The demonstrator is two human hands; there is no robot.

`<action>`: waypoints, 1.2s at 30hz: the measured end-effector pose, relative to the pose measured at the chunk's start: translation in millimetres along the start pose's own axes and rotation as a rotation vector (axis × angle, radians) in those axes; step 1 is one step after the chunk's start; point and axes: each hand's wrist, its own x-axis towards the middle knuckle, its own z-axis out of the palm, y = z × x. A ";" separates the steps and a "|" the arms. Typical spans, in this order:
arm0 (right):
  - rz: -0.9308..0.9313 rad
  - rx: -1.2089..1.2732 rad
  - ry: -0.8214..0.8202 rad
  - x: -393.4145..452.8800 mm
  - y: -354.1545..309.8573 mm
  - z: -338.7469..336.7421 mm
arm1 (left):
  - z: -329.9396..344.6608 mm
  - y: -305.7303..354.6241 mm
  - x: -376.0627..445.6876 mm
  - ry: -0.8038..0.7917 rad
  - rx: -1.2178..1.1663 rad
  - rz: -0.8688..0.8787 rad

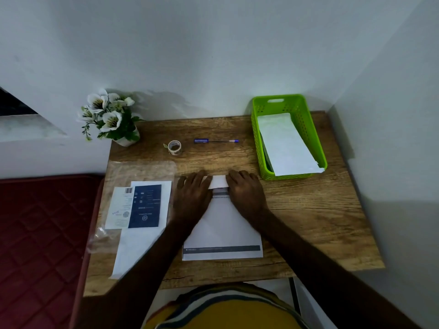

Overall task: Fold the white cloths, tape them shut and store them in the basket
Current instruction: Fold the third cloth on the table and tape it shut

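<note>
A flat white cloth (223, 230) with a dark stripe near its front edge lies in the middle of the wooden table (320, 214). Its far flap (218, 181) is folded back toward me. My left hand (192, 198) and my right hand (247, 193) press flat on the two far corners, fingers on the flap's ends. A roll of clear tape (174, 147) stands behind the hands, apart from them. The green basket (256, 138) sits at the back right with one folded white cloth (285, 143) inside.
A blue pen (215, 141) lies behind the hands. At the left are a clear plastic bag (142, 169), a white sheet (140, 243) and a blue-and-white card (145, 206). A potted white flower (111, 119) stands at the back left. A red mattress (40, 233) adjoins the table's left edge.
</note>
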 end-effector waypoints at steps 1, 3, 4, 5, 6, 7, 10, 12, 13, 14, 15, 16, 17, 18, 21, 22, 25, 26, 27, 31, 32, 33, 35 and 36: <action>-0.002 0.013 0.009 -3.8 0.3 3.9 | 2.4 0.8 -4.6 0.009 -0.014 -0.012; 0.003 0.034 0.006 -11.7 -0.6 9.7 | 5.0 5.0 -13.2 0.001 -0.033 -0.057; 0.014 0.044 -0.014 -15.1 -2.4 11.3 | 6.2 7.4 -16.8 -0.017 -0.036 -0.076; 0.031 0.058 -0.051 -18.5 -4.6 11.5 | 7.4 9.5 -19.7 -0.037 -0.038 -0.089; 0.051 0.073 -0.092 -21.5 -6.9 10.8 | 8.7 11.5 -21.6 -0.050 -0.043 -0.098; 0.068 0.087 -0.123 -24.0 -9.8 9.1 | 9.5 13.0 -22.7 -0.052 -0.047 -0.106; 0.113 0.092 -0.134 -25.6 -15.3 5.0 | 13.8 16.3 -22.9 -0.039 -0.029 -0.125; 0.103 0.086 -0.133 -22.8 -16.9 5.3 | 14.8 18.9 -22.2 -0.046 -0.021 -0.139; 0.081 0.087 -0.137 -21.6 -20.4 5.6 | 15.2 18.6 -22.3 -0.054 -0.022 -0.143; 0.050 0.093 -0.145 -20.5 -24.9 6.1 | 15.9 17.9 -22.3 -0.062 -0.027 -0.147; 0.023 0.107 -0.151 -19.4 -29.6 6.1 | 16.3 17.6 -22.1 -0.068 -0.032 -0.149; 0.007 0.126 -0.150 -18.5 -34.1 6.5 | 16.4 17.5 -22.6 -0.075 -0.036 -0.149; 0.006 0.142 -0.153 -18.2 -37.3 7.3 | 16.0 18.1 -22.9 -0.082 -0.042 -0.152; 0.018 0.149 -0.159 -19.0 -38.7 7.9 | 15.8 18.7 -23.1 -0.089 -0.052 -0.159; 0.091 0.157 -0.196 -24.2 -30.3 6.8 | 13.4 19.5 -22.6 -0.120 -0.087 -0.197; 0.124 0.163 -0.201 -27.0 -24.9 7.1 | 12.1 19.6 -22.6 -0.127 -0.094 -0.214; 0.209 0.145 -0.219 -35.7 -10.1 2.9 | 9.4 18.9 -21.7 -0.142 -0.100 -0.237; 0.216 0.134 -0.222 -37.2 -7.2 1.6 | 8.7 18.0 -21.3 -0.146 -0.097 -0.235; 0.217 0.126 -0.222 -37.5 -5.8 0.0 | 7.3 16.6 -20.4 -0.148 -0.095 -0.230; 0.232 0.096 -0.237 -26.9 -8.7 -6.8 | -1.1 4.2 -11.7 -0.215 -0.110 -0.213; 0.235 0.093 -0.251 -22.7 -8.7 -8.7 | -3.7 1.6 -8.5 -0.244 -0.126 -0.218; 0.237 0.107 -0.263 -18.6 -8.3 -11.9 | -6.2 -0.8 -4.6 -0.277 -0.146 -0.225; 0.218 0.172 -0.307 -9.0 -6.8 -21.5 | -11.2 -6.2 3.3 -0.330 -0.187 -0.227; 0.197 0.204 -0.344 -3.7 -4.6 -26.6 | -13.9 -8.8 7.4 -0.346 -0.210 -0.229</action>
